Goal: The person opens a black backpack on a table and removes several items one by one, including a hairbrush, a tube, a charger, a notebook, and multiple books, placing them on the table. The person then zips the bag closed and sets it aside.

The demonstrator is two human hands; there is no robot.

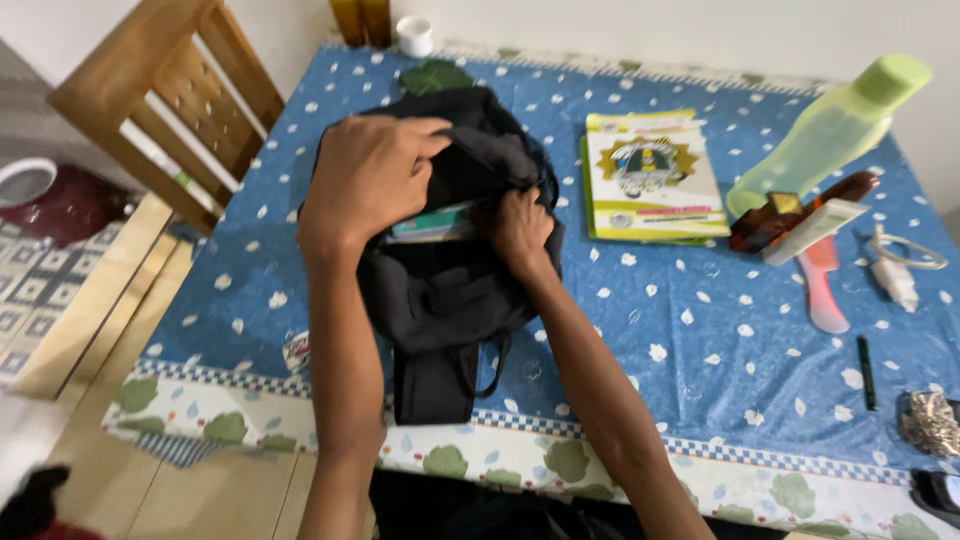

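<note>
The backpack is matt black woven cloth. Under it the worktop wears a smooth, faintly shiny printed covering. Right of the backpack lie glossy paper booklets and a translucent green plastic bottle; left stands a varnished wooden chair.

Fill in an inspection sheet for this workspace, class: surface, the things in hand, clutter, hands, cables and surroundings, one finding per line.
Surface: table under a blue cloth with white spots and a leaf border.
Things in hand: black backpack lying open, books showing in its mouth.
Clutter: yellow-green booklets, green bottle on its side, pink comb, black pen, white cup.
Hands: left hand grips the backpack's upper edge; right hand holds the opening beside the books.
Cables: white charger with cord near the right edge.
Surroundings: wooden chair at the left, tiled floor beyond it.
</note>
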